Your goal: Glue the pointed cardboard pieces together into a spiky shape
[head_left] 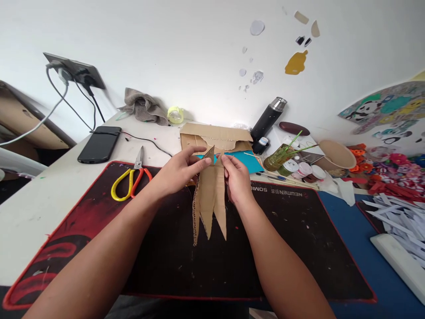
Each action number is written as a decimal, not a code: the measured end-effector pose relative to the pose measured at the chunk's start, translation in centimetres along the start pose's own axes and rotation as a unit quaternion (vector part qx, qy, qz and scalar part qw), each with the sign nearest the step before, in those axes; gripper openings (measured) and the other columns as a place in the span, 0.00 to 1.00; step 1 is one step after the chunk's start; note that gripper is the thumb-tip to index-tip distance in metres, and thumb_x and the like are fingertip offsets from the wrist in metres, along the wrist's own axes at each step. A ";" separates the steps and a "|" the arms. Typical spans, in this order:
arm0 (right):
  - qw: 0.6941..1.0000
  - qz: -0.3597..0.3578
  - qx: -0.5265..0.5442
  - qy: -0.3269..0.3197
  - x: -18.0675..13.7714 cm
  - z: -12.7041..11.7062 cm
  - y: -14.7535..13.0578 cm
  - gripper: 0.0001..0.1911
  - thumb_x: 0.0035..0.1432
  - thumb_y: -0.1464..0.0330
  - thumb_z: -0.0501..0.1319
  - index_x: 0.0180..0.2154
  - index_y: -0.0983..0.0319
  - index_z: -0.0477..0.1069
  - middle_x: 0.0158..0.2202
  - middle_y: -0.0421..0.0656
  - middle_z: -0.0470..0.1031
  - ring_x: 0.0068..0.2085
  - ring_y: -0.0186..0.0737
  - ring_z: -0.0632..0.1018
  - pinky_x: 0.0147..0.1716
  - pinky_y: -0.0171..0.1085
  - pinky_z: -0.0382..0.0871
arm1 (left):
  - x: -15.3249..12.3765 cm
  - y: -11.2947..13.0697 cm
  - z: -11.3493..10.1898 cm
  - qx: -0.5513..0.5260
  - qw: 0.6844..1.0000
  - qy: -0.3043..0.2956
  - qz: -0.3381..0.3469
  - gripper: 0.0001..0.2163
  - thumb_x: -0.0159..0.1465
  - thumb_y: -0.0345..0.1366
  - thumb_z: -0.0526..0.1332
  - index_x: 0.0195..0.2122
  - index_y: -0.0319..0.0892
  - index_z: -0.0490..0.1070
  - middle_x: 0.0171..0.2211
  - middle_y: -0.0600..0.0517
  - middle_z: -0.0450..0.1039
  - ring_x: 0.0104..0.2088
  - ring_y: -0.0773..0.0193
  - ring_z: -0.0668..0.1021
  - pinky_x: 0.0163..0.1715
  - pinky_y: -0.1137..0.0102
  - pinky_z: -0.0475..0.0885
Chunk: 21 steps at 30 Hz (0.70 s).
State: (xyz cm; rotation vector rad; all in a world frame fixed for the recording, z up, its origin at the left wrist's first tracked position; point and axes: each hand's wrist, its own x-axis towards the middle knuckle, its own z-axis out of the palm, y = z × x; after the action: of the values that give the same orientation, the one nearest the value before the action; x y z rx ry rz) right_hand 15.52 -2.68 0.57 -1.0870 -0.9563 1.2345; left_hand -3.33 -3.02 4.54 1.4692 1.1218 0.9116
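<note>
Both my hands hold up a bunch of long pointed cardboard pieces (210, 199) over the black and red desk mat (299, 248). My left hand (181, 170) pinches the top of the pieces from the left. My right hand (235, 179) grips them from the right. The pointed ends hang down toward me. Behind them lie a flat sheet of cardboard (215, 135) and a blue sheet (247, 160).
Yellow and red scissors (131, 179) lie left on the mat, and a black phone (99, 144) on a cable lies beyond them. A black flask (267, 118), paint pots (303, 170), a jar with brushes (280, 157), a paper cup (337, 155) and paper strips (403, 217) crowd the right.
</note>
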 end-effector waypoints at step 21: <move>0.966 -0.072 -0.226 -0.103 -1.3 0.3 0.0 0.22 0.66 0.48 0.63 0.45 0.59 0.79 0.28 0.39 0.75 0.27 0.37 0.75 0.28 0.37 0.68 | 2.6 -1.4 -4.7 -0.212 0.908 0.353 0.076 0.07 0.53 0.39 0.66 0.32 0.44 0.74 0.26 0.56 0.68 0.24 0.67 0.65 0.22 0.71 0.58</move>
State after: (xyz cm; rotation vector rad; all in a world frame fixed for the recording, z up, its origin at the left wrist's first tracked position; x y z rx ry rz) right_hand 15.15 -3.89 0.67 -1.2271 -1.5012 1.0483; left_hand -7.30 0.84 4.02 0.8782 1.2084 1.7638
